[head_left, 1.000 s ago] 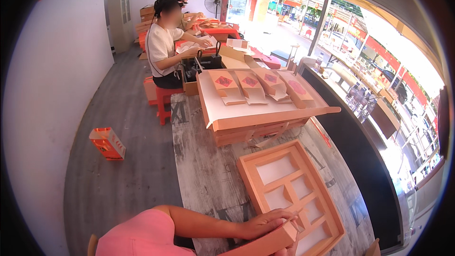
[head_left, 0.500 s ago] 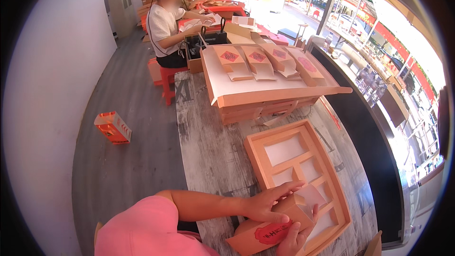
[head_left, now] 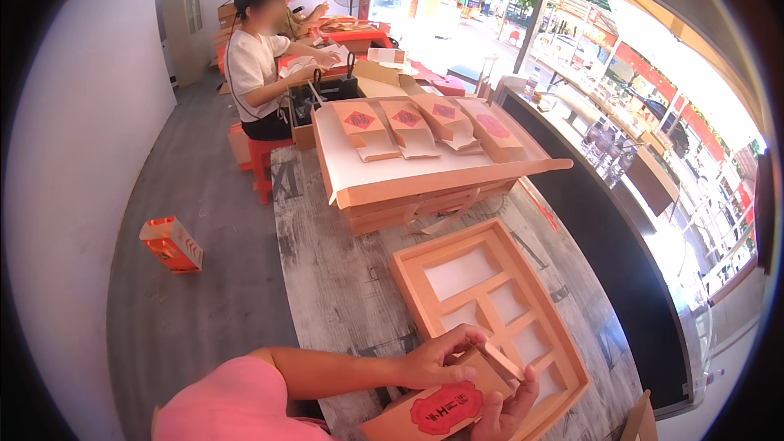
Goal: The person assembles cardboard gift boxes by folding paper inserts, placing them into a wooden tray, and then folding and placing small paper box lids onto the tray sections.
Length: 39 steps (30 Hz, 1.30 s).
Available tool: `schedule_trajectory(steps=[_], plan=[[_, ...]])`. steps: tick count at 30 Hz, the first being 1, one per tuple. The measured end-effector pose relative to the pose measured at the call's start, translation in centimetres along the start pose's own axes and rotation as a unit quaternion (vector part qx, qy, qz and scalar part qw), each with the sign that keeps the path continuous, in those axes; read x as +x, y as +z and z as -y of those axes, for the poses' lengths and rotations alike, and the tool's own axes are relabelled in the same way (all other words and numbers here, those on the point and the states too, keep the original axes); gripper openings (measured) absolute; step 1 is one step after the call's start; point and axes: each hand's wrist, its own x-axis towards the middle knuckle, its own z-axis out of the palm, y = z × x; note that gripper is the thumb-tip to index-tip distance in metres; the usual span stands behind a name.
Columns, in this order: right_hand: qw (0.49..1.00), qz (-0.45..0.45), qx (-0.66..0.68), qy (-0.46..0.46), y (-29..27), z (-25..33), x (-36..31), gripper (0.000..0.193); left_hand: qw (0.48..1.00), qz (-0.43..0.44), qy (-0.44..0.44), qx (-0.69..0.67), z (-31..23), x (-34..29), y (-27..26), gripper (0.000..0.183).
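Observation:
A brown cardboard box [head_left: 402, 420] with a red label on its front lies tilted between my hands at the near edge of the table. My left hand [head_left: 441, 357] grips its upper side, fingers bent over by the end flap [head_left: 500, 361]. From the lower right, my right hand [head_left: 508, 410] holds the same end, with its thumb on the front face and its fingers at the flap's edge. Just beyond them lies a shallow cardboard tray [head_left: 415, 282] divided into several compartments with white bottoms; my hands cover part of its near side.
A large carton lid [head_left: 441, 180] farther back carries several small brown boxes [head_left: 412, 129]. Along the right runs a black counter front [head_left: 588, 212]. An orange-and-white bag [head_left: 173, 245] stands on the floor at left. Two people [head_left: 257, 65] sit working at the back.
The box's end flap has been folded inward, and my left fingers have curled in from being stretched out. My view has shifted slightly, so the surroundings appear farther left.

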Motion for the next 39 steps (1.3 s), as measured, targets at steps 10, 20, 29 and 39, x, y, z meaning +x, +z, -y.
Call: schedule_trajectory(steps=[10,20,29,39], plan=[[0.990,0.021,-0.071,-0.120,-0.1,0.6,0.6,0.023,0.999,-0.005,0.038,-0.015,0.9,0.4,0.3,0.042],[0.997,0.039,0.021,-0.064,0.0,0.6,0.4,0.013,0.999,0.013,0.005,0.029,2.6,-0.2,0.4,0.043],[0.997,0.025,0.075,0.000,-0.6,0.1,0.2,0.006,0.998,0.017,-0.009,0.061,1.4,-0.4,0.5,0.045],[0.996,0.034,0.080,-0.009,-0.9,0.5,0.4,0.006,0.998,0.015,-0.004,0.066,1.0,-0.5,0.6,0.043]])
